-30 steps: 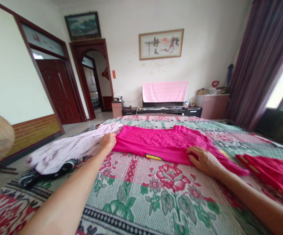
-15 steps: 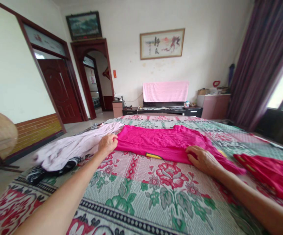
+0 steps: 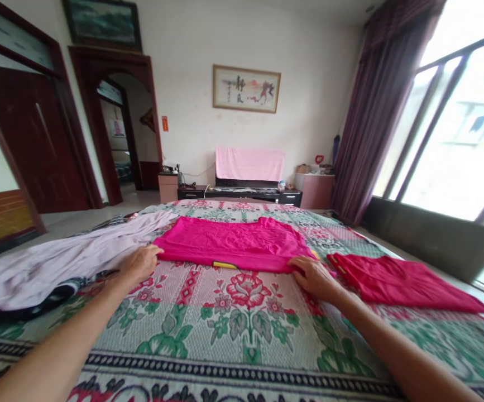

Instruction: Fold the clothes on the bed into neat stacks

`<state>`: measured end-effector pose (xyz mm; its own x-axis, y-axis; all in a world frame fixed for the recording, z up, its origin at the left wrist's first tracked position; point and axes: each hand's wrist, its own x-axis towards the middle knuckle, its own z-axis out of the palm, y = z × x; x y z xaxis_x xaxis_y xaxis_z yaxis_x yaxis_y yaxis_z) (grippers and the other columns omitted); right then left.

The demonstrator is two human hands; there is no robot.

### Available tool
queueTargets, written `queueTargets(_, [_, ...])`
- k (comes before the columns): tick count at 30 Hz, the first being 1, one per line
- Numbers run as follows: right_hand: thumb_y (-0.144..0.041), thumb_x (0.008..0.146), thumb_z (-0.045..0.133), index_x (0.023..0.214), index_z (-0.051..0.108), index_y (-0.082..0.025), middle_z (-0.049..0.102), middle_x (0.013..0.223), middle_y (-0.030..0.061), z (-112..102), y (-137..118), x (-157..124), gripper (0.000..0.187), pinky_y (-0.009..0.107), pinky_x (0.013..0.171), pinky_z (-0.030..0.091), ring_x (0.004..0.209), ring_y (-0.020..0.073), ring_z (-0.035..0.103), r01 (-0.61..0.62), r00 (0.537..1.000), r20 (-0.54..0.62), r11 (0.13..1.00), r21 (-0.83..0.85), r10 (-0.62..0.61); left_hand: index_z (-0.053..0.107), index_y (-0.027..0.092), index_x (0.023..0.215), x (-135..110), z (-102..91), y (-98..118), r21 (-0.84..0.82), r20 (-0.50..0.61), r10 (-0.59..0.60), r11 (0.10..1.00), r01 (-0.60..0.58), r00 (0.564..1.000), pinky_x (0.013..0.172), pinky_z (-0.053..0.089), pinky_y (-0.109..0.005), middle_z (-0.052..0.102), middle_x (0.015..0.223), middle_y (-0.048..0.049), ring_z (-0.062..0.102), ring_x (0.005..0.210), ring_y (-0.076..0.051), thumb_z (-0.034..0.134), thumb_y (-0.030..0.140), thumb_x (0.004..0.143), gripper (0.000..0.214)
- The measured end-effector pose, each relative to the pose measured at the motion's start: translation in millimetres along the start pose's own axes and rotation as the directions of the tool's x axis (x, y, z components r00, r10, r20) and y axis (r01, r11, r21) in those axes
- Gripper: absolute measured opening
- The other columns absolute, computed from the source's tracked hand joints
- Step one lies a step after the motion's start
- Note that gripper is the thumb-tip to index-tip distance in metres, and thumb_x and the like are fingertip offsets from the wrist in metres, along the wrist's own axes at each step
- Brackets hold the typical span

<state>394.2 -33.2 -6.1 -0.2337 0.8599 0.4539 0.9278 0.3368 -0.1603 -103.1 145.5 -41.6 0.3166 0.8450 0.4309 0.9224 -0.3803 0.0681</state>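
As hands point(image 3: 141, 263) point(image 3: 315, 277) touch magenta cloth point(image 3: 229, 239), calligraphy point(image 3: 240, 84) shows "静".

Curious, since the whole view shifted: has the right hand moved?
Yes, rightward: the right hand now lies farther right of the big printed rose.

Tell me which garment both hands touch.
The bright pink garment in the middle: the left hand and right hand touch its near corners. The pale garment lies to its left, the red garment to its right.
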Motion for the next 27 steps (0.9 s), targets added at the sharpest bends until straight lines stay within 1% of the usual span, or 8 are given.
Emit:
queueTargets(5, [-0.006,0.069,0.042,0.096,0.069,-0.014,0.068,0.099,0.0123,3,9,6,0.039,0.033,0.086,0.045,0.094,0.0215,0.061,0.000,0.997,0.079,1.000,0.003,-0.001,0.071,0.018,0.097,1,-6.2,4,-0.014,0.009,0.011,1.000,-0.010,1.000,0.100,0.042,-0.032,0.068,0.112,-0.0093,0.061,0.107,-0.022,0.034,0.019,0.078,0.042])
queueTargets(10, [-0.005,0.073,0.037,0.092,0.069,-0.016,0.066,0.091,0.0106,7,8,9,0.039,0.029,0.080,0.044,0.085,0.0184,0.059,-0.024,0.999,0.021,0.999,-0.033,0.025,0.067,0.016,0.107,0,-19.9,11,-0.027,0.030,0.000,1.000,0.001,1.000,0.090,0.047,-0.034,0.070,0.106,-0.0114,0.065,0.096,-0.023,0.031,0.021,0.081,0.045])
queueTargets(12, [-0.006,0.074,0.037,0.087,0.069,-0.016,0.065,0.086,0.0092,6,6,8,0.036,0.028,0.077,0.043,0.081,0.0174,0.058,-0.044,0.999,-0.005,0.997,-0.070,0.044,0.067,0.016,0.110,0,-28.4,15,-0.021,0.040,-0.022,1.000,0.023,0.999,0.088,0.048,-0.034,0.071,0.105,-0.0111,0.066,0.094,-0.023,0.031,0.021,0.082,0.045])
queueTargets(15, [-0.008,0.072,0.040,0.076,0.066,-0.016,0.062,0.078,0.0070,-2,6,6,0.027,0.026,0.072,0.041,0.073,0.0161,0.055,-0.071,0.997,0.001,0.988,-0.135,0.072,0.067,0.018,0.111,3,-43.1,20,-0.002,0.057,-0.033,0.999,0.033,0.998,0.088,0.048,-0.032,0.071,0.105,-0.0090,0.066,0.096,-0.022,0.032,0.020,0.082,0.046])
queueTargets(18, [-0.010,0.073,0.041,0.071,0.064,-0.018,0.063,0.075,0.0052,-14,8,4,0.024,0.025,0.070,0.039,0.071,0.0153,0.055,-0.087,0.995,0.039,0.982,-0.167,0.094,0.068,0.020,0.111,7,-55.9,24,0.034,0.132,-0.030,0.999,0.026,0.991,0.087,0.048,-0.031,0.072,0.101,-0.0079,0.066,0.096,-0.022,0.033,0.021,0.081,0.046])
queueTargets(21, [-0.009,0.072,0.042,0.071,0.066,-0.019,0.067,0.075,0.0044,-25,12,1,0.026,0.025,0.068,0.039,0.070,0.0151,0.058,-0.120,0.985,0.104,0.976,-0.181,0.141,0.071,0.020,0.107,8,-64.6,28,0.049,0.236,0.009,0.999,-0.021,0.972,0.089,0.047,-0.031,0.073,0.096,-0.0083,0.067,0.093,-0.022,0.036,0.021,0.078,0.045])
queueTargets(24, [-0.007,0.068,0.043,0.069,0.068,-0.020,0.069,0.072,0.0032,-34,19,1,0.029,0.025,0.065,0.041,0.067,0.0153,0.061,-0.139,0.967,0.187,0.972,-0.187,0.174,0.075,0.022,0.095,6,-72.4,30,-0.015,0.333,0.074,0.997,-0.073,0.940,0.086,0.047,-0.029,0.074,0.091,-0.0053,0.067,0.089,-0.021,0.042,0.018,0.069,0.043])
queueTargets(27, [-0.003,0.063,0.042,0.068,0.070,-0.023,0.071,0.073,0.0008,-41,26,2,0.034,0.025,0.069,0.044,0.071,0.0152,0.065,-0.094,0.948,0.293,0.989,-0.111,0.123,0.076,0.025,0.086,3,-81.8,26,-0.123,0.401,0.088,0.992,-0.041,0.912,0.077,0.047,-0.024,0.075,0.086,0.0004,0.066,0.084,-0.019,0.043,0.015,0.060,0.043])
